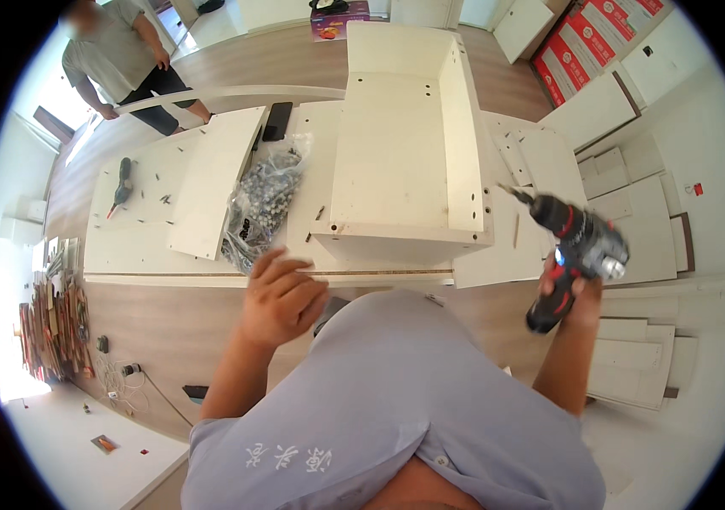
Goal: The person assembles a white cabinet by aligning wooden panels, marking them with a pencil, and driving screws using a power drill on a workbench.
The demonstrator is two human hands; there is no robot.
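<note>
right hand (573, 293) grip wrapped round cordless drill (573, 246); left hand (282, 297) loosely curled, empty, above white panel (209, 183)

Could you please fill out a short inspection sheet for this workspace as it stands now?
Surface: wooden floor covered by flat white boards.
Job's things: red-and-black cordless drill; open white box-shaped cabinet carcass.
Clutter: clear plastic bag of metal fittings; green-handled tool; loose screws.
Grippers: right hand grips the drill; left hand empty, fingers curled.
Cables: white power strip and cords.
Surroundings: another person; stacked white panels.
</note>
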